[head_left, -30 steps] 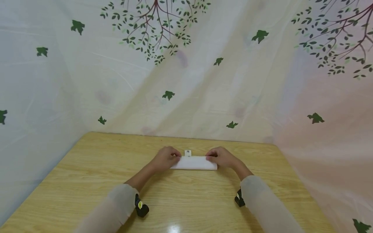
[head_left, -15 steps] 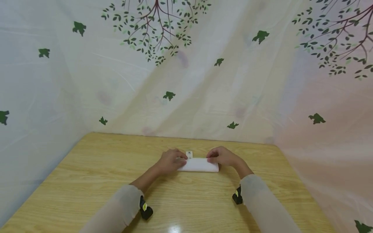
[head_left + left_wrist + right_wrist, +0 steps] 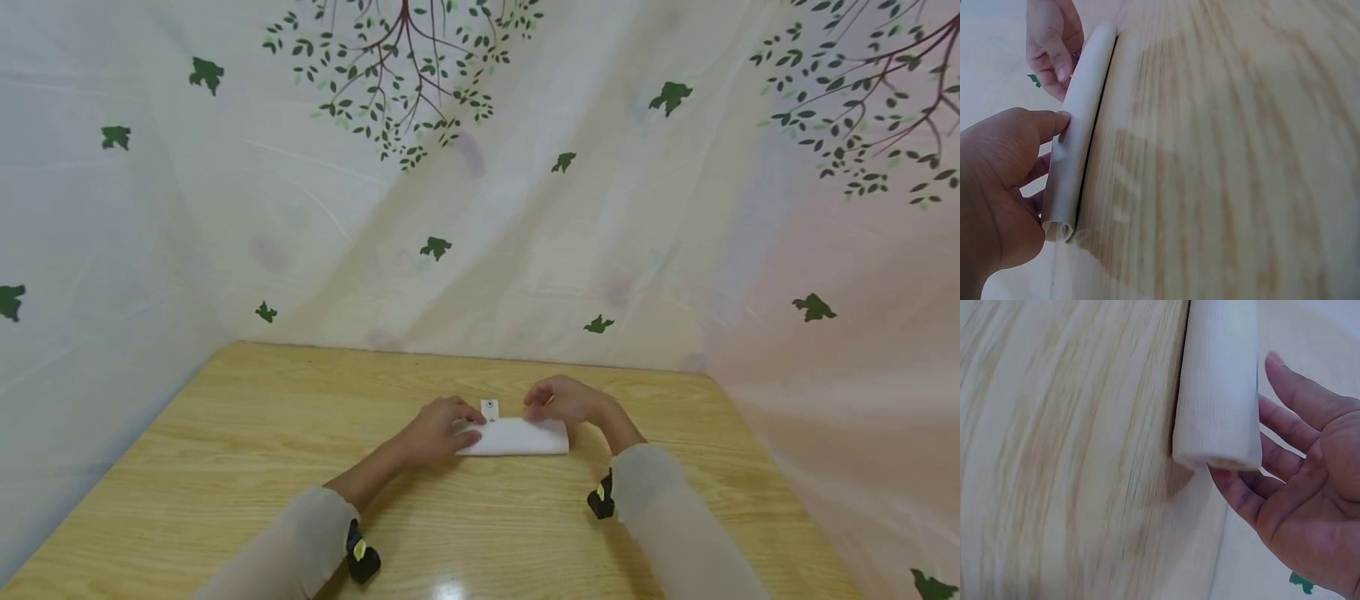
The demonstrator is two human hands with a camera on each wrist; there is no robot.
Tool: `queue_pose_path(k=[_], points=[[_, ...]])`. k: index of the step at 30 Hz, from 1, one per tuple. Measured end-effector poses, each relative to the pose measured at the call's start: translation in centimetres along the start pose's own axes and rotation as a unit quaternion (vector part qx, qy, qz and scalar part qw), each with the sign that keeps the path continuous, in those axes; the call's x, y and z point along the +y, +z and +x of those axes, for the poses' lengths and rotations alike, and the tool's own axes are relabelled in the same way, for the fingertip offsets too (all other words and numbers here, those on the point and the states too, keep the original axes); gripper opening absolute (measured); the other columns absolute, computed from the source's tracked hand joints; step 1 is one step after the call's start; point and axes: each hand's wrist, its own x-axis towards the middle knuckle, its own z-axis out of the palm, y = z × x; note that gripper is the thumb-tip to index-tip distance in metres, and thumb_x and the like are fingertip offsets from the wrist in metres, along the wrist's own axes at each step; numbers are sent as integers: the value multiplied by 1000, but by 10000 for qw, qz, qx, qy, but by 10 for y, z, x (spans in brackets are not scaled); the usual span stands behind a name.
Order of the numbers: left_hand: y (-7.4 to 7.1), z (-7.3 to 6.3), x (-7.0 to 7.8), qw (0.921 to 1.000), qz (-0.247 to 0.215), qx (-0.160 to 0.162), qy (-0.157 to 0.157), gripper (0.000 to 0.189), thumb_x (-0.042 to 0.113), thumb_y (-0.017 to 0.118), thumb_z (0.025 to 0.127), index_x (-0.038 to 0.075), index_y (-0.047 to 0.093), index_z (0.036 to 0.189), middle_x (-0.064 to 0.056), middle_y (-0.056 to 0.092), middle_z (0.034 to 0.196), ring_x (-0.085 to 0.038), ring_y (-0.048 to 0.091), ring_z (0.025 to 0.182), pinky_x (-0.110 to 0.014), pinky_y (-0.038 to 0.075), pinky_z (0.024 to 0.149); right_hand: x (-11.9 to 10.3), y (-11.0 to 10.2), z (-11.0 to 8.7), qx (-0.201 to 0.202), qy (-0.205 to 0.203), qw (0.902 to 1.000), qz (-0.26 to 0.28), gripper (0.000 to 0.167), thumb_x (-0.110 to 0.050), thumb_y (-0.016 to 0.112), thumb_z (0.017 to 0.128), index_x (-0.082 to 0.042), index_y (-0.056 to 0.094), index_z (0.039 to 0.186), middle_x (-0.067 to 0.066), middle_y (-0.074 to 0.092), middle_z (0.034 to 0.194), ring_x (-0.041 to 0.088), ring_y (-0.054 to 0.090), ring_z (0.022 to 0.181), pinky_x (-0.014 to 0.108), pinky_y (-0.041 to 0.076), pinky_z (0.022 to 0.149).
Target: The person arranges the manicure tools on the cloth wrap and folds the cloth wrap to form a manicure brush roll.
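A white rolled-up piece, ribbed like fabric or soft leather (image 3: 521,437), lies crosswise on the table; its coiled end shows in the left wrist view. From its far side sticks out a small tab with a metal snap (image 3: 490,408). My left hand (image 3: 435,429) holds the roll's left part, thumb on top and fingers behind it. At the right end, my right hand (image 3: 566,400) hovers at the far edge with loosely bent fingers. In the right wrist view its thumb (image 3: 1297,387) stands off the roll, while the other fingers reach behind and beneath the end.
The wood-grain table (image 3: 480,517) ends at a hanging cloth (image 3: 360,250) printed with leaves and branches, which also encloses both sides. A black wrist camera (image 3: 363,557) is strapped at the left sleeve, another black camera (image 3: 600,497) at the right.
The left hand has moved inward along the roll. The roll has shifted slightly right and nearer to me. The right thumb and fingers have loosened from its right end.
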Motion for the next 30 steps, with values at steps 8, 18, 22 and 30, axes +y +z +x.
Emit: queue_pose_path(k=[8, 18, 22, 30], points=[[2, 0, -7, 9990, -67, 40, 434, 22, 20, 67, 100, 10, 73, 118, -4, 70, 117, -23, 62, 112, -46, 47, 98, -15, 16, 22, 302, -53, 9994, 141, 25, -19, 64, 102, 1, 71, 116, 2, 72, 96, 12, 61, 85, 31, 52, 80], [3, 8, -14, 9974, -248, -183, 655, 22, 23, 66, 102, 12, 73, 119, -1, 70, 117, -20, 62, 114, -44, 47, 100, -27, 30, 37, 354, 236, 9955, 846, 19, -9, 62, 102, 2, 72, 113, 4, 69, 87, 12, 57, 73, 23, 47, 68], [3, 8, -13, 9975, -267, -237, 608, 22, 24, 66, 102, 12, 73, 120, -1, 70, 117, -20, 62, 114, -45, 47, 100, -29, 33, 39, 452, 380, 9933, 991, 19, -7, 62, 101, 3, 71, 115, 3, 68, 88, 11, 57, 74, 23, 47, 67], [2, 8, -14, 9975, -288, -197, 614, 23, 24, 66, 102, 11, 73, 120, -2, 70, 118, -21, 62, 114, -46, 46, 101, -30, 33, 37, 756, 260, 9941, 731, 12, -6, 66, 98, -1, 74, 106, 2, 71, 93, 12, 59, 81, 26, 49, 73]])
